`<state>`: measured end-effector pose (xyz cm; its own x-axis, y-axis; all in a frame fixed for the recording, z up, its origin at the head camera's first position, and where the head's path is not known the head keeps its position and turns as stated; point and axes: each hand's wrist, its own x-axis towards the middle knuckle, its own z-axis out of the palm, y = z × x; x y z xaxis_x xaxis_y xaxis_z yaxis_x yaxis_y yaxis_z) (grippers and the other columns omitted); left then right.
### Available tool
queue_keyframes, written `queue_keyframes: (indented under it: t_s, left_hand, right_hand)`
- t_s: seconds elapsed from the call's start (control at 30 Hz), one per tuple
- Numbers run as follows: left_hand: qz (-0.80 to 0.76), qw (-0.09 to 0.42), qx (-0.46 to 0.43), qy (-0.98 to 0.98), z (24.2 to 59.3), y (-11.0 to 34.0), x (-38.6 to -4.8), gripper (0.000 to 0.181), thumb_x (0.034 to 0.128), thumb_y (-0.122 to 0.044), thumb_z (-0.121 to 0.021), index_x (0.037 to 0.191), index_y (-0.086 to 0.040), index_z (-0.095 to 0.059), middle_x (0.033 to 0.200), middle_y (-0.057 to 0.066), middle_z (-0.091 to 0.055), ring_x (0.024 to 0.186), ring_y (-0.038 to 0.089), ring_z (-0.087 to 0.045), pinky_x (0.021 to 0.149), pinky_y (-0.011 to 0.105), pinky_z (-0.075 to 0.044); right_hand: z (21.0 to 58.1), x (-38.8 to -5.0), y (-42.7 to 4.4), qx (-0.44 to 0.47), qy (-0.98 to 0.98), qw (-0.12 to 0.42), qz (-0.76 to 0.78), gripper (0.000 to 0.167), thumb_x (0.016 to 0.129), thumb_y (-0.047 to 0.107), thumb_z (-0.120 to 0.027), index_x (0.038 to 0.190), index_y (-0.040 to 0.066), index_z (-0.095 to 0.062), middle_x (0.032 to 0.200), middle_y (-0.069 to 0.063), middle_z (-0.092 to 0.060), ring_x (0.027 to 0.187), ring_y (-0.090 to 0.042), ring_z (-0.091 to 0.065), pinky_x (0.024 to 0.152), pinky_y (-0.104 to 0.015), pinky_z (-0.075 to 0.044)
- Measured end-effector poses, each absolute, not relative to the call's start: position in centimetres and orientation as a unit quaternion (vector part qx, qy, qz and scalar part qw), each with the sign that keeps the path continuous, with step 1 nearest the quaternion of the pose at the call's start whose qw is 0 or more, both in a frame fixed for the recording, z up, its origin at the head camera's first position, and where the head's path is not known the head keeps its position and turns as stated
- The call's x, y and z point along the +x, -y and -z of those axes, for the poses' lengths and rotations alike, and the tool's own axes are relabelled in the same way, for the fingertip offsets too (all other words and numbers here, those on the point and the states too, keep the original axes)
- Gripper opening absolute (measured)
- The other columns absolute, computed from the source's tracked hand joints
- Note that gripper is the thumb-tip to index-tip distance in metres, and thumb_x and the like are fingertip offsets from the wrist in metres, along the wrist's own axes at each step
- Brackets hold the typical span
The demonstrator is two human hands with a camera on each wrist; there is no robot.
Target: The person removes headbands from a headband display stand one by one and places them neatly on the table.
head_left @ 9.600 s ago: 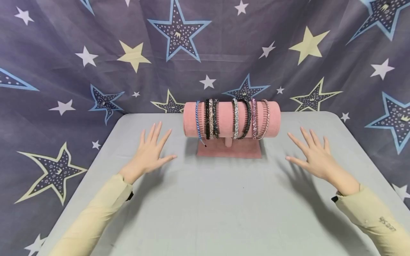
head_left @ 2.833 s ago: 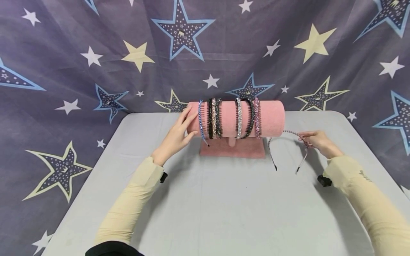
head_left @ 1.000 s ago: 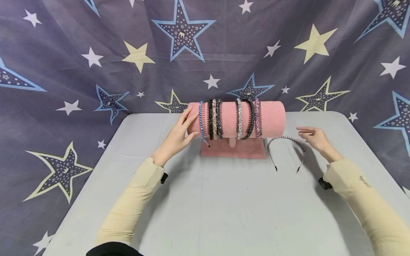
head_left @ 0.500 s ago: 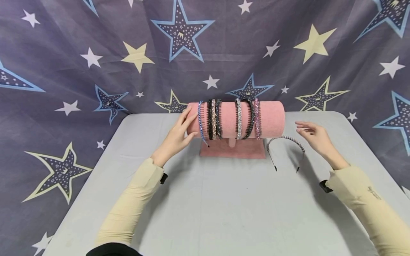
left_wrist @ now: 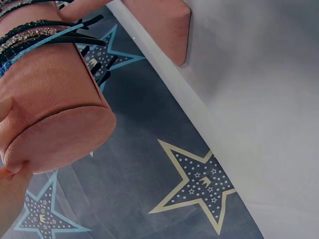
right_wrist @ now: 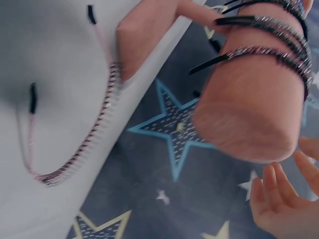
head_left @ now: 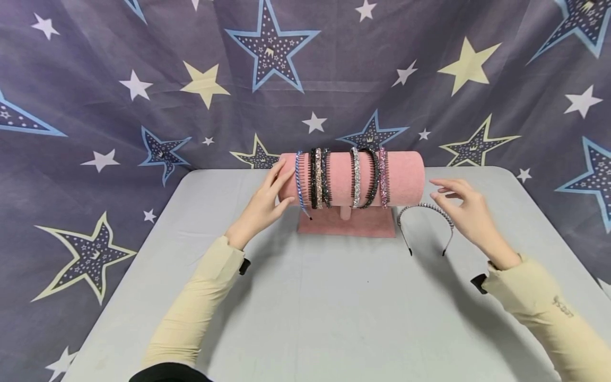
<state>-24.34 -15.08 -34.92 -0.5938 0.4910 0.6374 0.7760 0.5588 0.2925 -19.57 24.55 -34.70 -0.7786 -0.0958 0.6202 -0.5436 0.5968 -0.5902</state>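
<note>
Hand [left_wrist: 13, 193] seemingly against pink roll [left_wrist: 62, 137]

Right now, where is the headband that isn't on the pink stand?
In the head view, the loose headband is on the table, just right of the pink stand's base and below-left of the right hand.

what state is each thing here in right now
Pink velvet cylindrical stand: upright
Seven slim decorated headbands: looped over the stand
Pale pink spiral-wrapped headband: off the stand, on the grey table
Left bare-handed grip: touching the stand's left end
Right bare-handed grip: empty
</note>
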Motion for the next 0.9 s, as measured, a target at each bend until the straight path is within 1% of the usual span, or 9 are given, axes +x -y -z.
queue_keyframes:
  t_s: [0.07,0.2,0.3,0.43,0.5,0.57,0.73,0.9]
  left_hand:
    - [0.284,0.25,-0.372,0.848,35.0,15.1,-24.3,0.06,0.0777,-0.004,-0.065,0.131,0.001,-0.039,0.14,0.022,-0.023,0.129,0.028,-0.025,0.107,0.033,-0.024]
    - [0.284,0.25,-0.369,0.849,35.0,15.0,-24.3,0.06,0.0772,-0.003,-0.065,0.131,0.001,-0.038,0.141,0.022,-0.023,0.129,0.029,-0.025,0.106,0.033,-0.026]
    - [0.285,0.25,-0.37,0.848,34.9,15.0,-24.3,0.06,0.0773,-0.003,-0.065,0.131,0.002,-0.039,0.141,0.022,-0.023,0.129,0.029,-0.025,0.107,0.033,-0.025]
    - [0.287,0.248,-0.371,0.848,34.9,15.0,-24.3,0.06,0.0776,-0.004,-0.065,0.131,0.002,-0.039,0.14,0.022,-0.022,0.129,0.03,-0.024,0.107,0.034,-0.024]
    - [0.288,0.249,-0.37,0.848,34.9,15.0,-24.3,0.059,0.0776,-0.004,-0.065,0.131,0.002,-0.039,0.14,0.023,-0.023,0.129,0.03,-0.025,0.107,0.035,-0.025]
    - [0.289,0.249,-0.369,0.847,34.9,15.0,-24.3,0.06,0.0775,-0.004,-0.065,0.131,0.002,-0.039,0.14,0.023,-0.023,0.129,0.031,-0.025,0.106,0.035,-0.026]
    - [0.29,0.248,-0.369,0.847,34.9,15.0,-24.4,0.059,0.0777,-0.004,-0.065,0.131,0.002,-0.039,0.14,0.022,-0.022,0.129,0.03,-0.025,0.107,0.035,-0.025]
    - [0.29,0.246,-0.369,0.848,35.0,15.0,-24.4,0.059,0.0777,-0.004,-0.065,0.131,0.002,-0.039,0.14,0.022,-0.022,0.129,0.03,-0.024,0.107,0.034,-0.024]
  right_hand:
    - [34.5,-19.3,-24.0,0.198,0.847,0.29,-0.399,0.029,0.077,-0.005,-0.062,0.106,-0.002,-0.062,0.097,-0.015,-0.058,0.086,0.004,-0.05,0.074,-0.01,-0.041]
    - [34.1,-18.8,-22.9,0.209,0.849,0.305,-0.378,0.03,0.074,-0.006,-0.065,0.104,-0.001,-0.064,0.098,-0.012,-0.059,0.087,0.0,-0.048,0.069,-0.01,-0.039]
    - [33.9,-18.6,-22.0,0.225,0.847,0.311,-0.369,0.032,0.072,-0.006,-0.067,0.103,0.0,-0.064,0.098,-0.011,-0.059,0.089,-0.005,-0.049,0.072,-0.009,-0.038]
    - [34.0,-18.8,-20.9,0.265,0.83,0.319,-0.373,0.035,0.068,-0.009,-0.068,0.102,-0.002,-0.063,0.097,-0.013,-0.059,0.085,-0.017,-0.052,0.074,-0.013,-0.039]
    - [34.2,-19.0,-20.4,0.281,0.822,0.323,-0.376,0.036,0.067,-0.011,-0.068,0.102,-0.003,-0.063,0.097,-0.013,-0.059,0.08,-0.02,-0.052,0.071,-0.015,-0.041]
    - [34.3,-19.2,-19.9,0.29,0.817,0.324,-0.378,0.036,0.066,-0.011,-0.069,0.102,-0.004,-0.063,0.097,-0.014,-0.058,0.08,-0.021,-0.052,0.072,-0.015,-0.041]
    - [34.6,-19.4,-18.9,0.296,0.816,0.33,-0.371,0.037,0.065,-0.009,-0.071,0.101,-0.004,-0.063,0.098,-0.014,-0.058,0.089,-0.021,-0.052,0.078,-0.012,-0.039]
    - [34.9,-19.5,-18.0,0.289,0.813,0.339,-0.375,0.038,0.065,-0.008,-0.072,0.102,-0.003,-0.063,0.097,-0.015,-0.057,0.089,-0.024,-0.053,0.08,-0.014,-0.041]
